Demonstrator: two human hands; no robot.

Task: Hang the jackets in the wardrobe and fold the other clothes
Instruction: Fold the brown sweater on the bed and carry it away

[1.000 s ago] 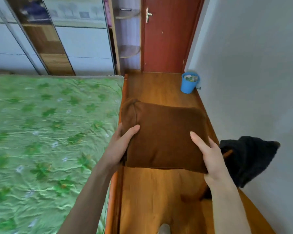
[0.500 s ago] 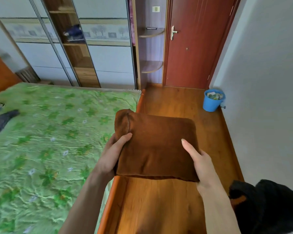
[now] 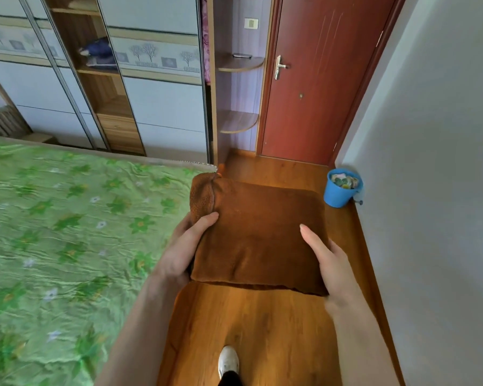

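Observation:
A folded brown fleece garment (image 3: 258, 232) is carried flat in the air above the wooden floor, beside the bed. My left hand (image 3: 183, 250) grips its left edge, thumb on top and fingers hidden beneath. My right hand (image 3: 328, 254) grips its right edge the same way, thumb lying across the top. The wardrobe (image 3: 101, 79) stands ahead to the left with one sliding door open on wooden shelves; a dark blue folded item (image 3: 98, 52) lies on one shelf.
The bed with a green flowered cover (image 3: 62, 240) fills the left. A blue bucket (image 3: 340, 190) stands by the right wall near the red door (image 3: 318, 79). Corner shelves (image 3: 237, 121) sit between wardrobe and door. My white shoe (image 3: 228, 360) is on the floor strip.
The view has lifted and moved forward toward the wardrobe and door. The black garment at the lower right has left the view. Both hands keep the same hold on the brown garment.

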